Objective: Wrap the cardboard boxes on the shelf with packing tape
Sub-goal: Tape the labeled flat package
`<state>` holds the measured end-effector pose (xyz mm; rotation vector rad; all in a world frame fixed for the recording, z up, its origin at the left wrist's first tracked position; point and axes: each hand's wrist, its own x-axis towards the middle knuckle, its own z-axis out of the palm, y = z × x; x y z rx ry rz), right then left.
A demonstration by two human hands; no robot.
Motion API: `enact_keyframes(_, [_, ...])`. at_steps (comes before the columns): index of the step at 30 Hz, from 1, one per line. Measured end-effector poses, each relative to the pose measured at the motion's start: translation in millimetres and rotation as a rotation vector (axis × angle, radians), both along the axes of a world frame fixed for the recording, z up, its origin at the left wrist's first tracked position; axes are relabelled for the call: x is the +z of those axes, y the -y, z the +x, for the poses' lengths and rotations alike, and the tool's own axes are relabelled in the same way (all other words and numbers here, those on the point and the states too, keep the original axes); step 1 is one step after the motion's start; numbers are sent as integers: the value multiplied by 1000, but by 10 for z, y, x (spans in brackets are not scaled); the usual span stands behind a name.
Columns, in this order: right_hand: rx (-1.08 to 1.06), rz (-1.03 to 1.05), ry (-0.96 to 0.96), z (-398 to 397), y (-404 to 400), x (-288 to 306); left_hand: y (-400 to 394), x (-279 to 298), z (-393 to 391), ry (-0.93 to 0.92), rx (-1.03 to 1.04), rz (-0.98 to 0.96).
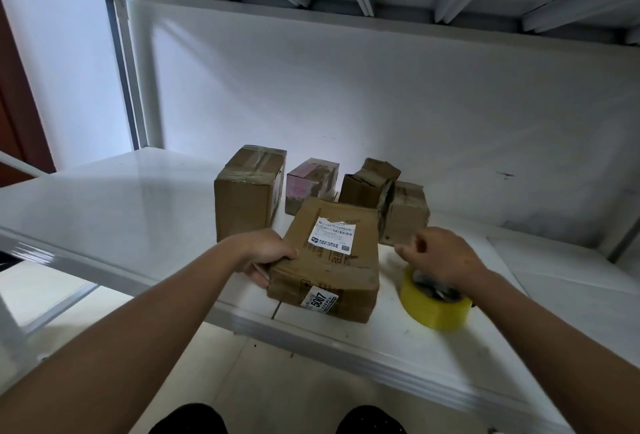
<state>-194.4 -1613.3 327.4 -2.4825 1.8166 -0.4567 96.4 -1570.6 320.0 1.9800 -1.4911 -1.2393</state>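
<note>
A flat cardboard box (329, 260) with a white shipping label and a "5007" sticker lies at the front edge of the white shelf (121, 212). My left hand (266, 253) grips its left edge, thumb on top and fingers underneath. To the right of the box a yellow roll of packing tape (433, 309) sits on the shelf. My right hand (440, 257) hovers over the roll with curled fingers, pinching what looks like the tape's loose end; blur hides the detail.
Behind the flat box stand a taller taped box (246, 191), a small pinkish box (311, 181), an open-flapped box (367, 184) and another brown box (405, 212). A white wall backs the shelf, and another shelf hangs overhead. My shoes (370, 421) show on the floor below.
</note>
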Motion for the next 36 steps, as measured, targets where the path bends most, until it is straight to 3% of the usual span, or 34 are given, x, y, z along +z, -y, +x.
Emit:
enact_keyframes(4, [-58,386,-432,-193,-78,-17,-6,96,10,53,-19,31])
enact_keyframes(7, [-33,377,-603,-194,-143,-196,-1,171,-120,245,-50,-178])
enact_keyframes(10, [31,379,-503,-192,-128,-94,13,211,-281,245,-25,-488])
enact_keyframes(13, [89,445,-220,-266,-100,199,19,253,-423,92,-74,-637])
enact_keyframes(17, [237,439,112,-256,-148,545,61,293,-621,-107,-140,-605])
enact_keyframes(23, [365,428,141,-43,-242,734,61,305,-786,-480,-133,-470])
enact_keyframes(31, [420,372,179,113,-264,715,0,335,-698,-367,-12,-550])
enact_keyframes(36, [352,242,407,358,-246,755,-5,505,-643,-82,45,-651])
